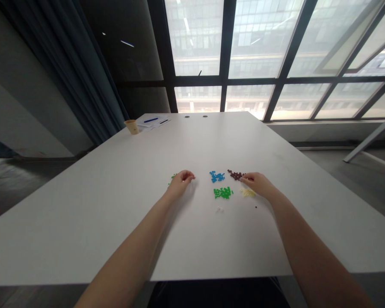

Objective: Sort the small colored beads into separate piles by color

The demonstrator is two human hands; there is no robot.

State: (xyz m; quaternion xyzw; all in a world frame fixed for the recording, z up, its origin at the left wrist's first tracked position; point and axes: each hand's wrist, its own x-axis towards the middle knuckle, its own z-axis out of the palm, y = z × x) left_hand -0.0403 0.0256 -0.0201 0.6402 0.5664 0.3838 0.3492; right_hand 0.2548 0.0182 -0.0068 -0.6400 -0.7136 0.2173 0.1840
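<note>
My left hand (181,181) hovers over the table left of the piles, thumb and fingers curled together; whatever they pinch is too small to make out. Behind it, a few small green pieces (173,176) show, partly hidden by the hand. The fingertips of my right hand (258,183) are closed at the near right edge of a pile of small dark brown pieces (235,175). Just below that hand lie pale yellow pieces (248,193), partly covered. Between the hands are a blue pile (217,176) and a larger green pile (223,193).
A few whitish pieces (220,210) and a single dark piece (256,207) lie nearer me on the white table (192,244). At the far left stand a paper cup (132,127) and papers (154,123) with pens. Windows line the far side.
</note>
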